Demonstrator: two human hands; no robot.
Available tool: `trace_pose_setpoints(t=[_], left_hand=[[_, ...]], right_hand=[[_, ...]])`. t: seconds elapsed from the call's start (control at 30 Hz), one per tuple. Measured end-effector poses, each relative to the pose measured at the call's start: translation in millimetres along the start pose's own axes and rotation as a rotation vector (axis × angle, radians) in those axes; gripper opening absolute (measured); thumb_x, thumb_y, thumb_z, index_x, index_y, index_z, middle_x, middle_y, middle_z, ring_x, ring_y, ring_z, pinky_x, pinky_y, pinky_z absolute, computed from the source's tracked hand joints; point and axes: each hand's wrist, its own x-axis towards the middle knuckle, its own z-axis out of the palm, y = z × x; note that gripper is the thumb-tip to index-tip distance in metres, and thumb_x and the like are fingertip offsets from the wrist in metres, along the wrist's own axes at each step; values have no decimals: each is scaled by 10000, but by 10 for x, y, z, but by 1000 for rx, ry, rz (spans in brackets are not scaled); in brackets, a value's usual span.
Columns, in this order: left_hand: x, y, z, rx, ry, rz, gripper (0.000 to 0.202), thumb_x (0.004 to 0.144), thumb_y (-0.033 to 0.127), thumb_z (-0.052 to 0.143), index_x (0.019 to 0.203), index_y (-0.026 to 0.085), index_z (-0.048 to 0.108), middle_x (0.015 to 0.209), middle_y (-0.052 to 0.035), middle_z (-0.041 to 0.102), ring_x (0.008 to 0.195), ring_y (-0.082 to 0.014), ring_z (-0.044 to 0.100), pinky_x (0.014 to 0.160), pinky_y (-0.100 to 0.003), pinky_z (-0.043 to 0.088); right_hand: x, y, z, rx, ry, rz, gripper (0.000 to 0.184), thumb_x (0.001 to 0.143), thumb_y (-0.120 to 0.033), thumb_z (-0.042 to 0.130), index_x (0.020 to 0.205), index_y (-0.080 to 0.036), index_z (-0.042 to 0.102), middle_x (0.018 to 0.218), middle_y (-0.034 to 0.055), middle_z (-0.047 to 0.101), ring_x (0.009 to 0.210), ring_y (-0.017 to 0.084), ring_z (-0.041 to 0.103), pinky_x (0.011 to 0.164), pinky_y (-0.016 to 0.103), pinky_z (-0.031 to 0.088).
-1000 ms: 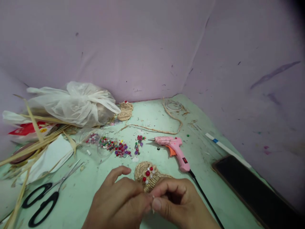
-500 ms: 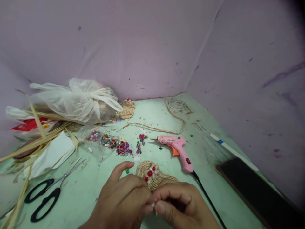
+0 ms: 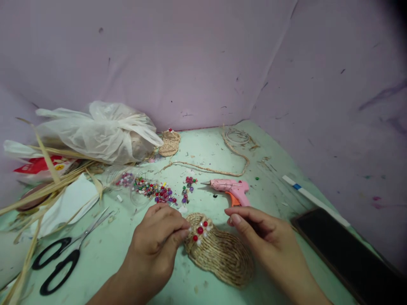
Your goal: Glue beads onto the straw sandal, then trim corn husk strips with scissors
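Observation:
A woven straw slipper sole lies flat before me, with red and white beads clustered on its upper end. My left hand is closed, thumb and finger pinched at the sole's upper left edge. A small white bead shows at those fingertips. To the right of the sole, my right hand hovers with thumb and index finger brought together; whatever lies between them is too small to make out. Just beyond it, a pink glue gun rests on the table, its handle partly hidden behind my fingers.
Loose coloured beads spill from a clear cup. Black-handled scissors and straw strips lie left, below a tied plastic bag. Farther back are a smaller woven piece and a braided cord. A dark phone-like slab lies right.
My hands have parted: the left moved up to the beaded end of the sole, the right moved up and right. More of the sole now shows.

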Motion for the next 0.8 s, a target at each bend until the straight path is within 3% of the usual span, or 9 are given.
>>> trace_pose_setpoints(t=[0.37,0.57,0.8], left_hand=[[-35,14,31,75,-28,-1,162,796,70,487,792,183,602,683,3,586,657,-126,545,880,-390,355],[-47,12,43,149,-53,20,185,813,87,454,812,192,605,709,-7,593,673,-133,544,905,-412,347],[-36,22,41,181,-33,64,208,791,65,468,839,199,620,701,-4,557,652,-125,517,887,-408,351]], right_hand=[[-55,49,185,54,-114,63,172,768,-301,547,792,-218,696,739,23,699,678,167,635,640,276,507],[-87,60,206,62,-156,-10,183,793,-268,532,889,-208,676,847,35,699,756,164,642,694,273,509],[-110,50,221,15,-199,-102,184,815,-232,498,875,-208,670,820,33,690,733,159,637,659,268,506]])
